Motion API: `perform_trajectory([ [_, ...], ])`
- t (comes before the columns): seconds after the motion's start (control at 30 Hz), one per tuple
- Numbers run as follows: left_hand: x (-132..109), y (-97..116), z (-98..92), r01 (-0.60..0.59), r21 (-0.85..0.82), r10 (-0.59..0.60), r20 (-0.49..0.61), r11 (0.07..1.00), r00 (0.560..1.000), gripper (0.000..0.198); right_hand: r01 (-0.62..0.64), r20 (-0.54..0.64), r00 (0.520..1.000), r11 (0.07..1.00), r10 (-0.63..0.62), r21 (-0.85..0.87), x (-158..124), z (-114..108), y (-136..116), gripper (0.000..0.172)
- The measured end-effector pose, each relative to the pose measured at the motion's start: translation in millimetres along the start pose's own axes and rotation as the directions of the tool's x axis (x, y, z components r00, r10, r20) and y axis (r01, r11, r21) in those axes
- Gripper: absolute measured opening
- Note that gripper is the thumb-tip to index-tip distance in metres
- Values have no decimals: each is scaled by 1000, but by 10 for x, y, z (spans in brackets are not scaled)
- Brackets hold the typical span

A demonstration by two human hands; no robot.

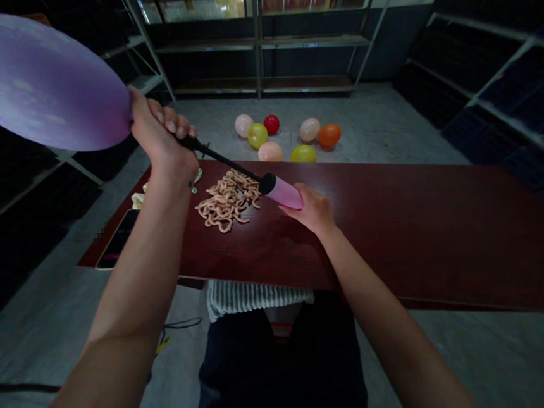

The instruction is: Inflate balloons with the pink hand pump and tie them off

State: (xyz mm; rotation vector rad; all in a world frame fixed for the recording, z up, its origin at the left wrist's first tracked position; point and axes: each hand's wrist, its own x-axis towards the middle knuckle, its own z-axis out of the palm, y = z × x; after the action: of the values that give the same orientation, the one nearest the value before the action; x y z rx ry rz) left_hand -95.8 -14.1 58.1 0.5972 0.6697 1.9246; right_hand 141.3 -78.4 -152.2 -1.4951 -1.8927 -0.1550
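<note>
Pinching the neck of the purple balloon (37, 81) firmly onto the black pump hose (211, 156), my left grip (164, 137) is clenched to stop air escaping; my right grip (310, 210) clasps the pink pump barrel (283, 192) steady over the dark red surface (399, 237), beside a tangle of pale strips (228, 200).

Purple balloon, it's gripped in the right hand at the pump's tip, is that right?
No, the hand is wrong: the head view shows the purple balloon gripped in the left hand, not the right, at the tip of the pump.
</note>
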Motion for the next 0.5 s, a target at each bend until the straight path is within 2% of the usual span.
perform_trajectory([
  [0.13,-16,-93,144,4,50,-7,59,999,998,54,-30,-4,1000,999,30,20,-8,-9,4,50],
  [0.33,-20,-307,381,-66,69,55,148,995,987,53,-157,-37,987,987,158,20,-14,-18,34,46],
  [0.43,-57,-477,533,-72,97,50,217,993,975,53,-189,-44,981,981,191,40,-5,-15,48,45],
  [0.5,-112,-642,620,-33,131,3,224,991,975,54,-212,-46,976,976,215,49,2,-10,54,45],
])
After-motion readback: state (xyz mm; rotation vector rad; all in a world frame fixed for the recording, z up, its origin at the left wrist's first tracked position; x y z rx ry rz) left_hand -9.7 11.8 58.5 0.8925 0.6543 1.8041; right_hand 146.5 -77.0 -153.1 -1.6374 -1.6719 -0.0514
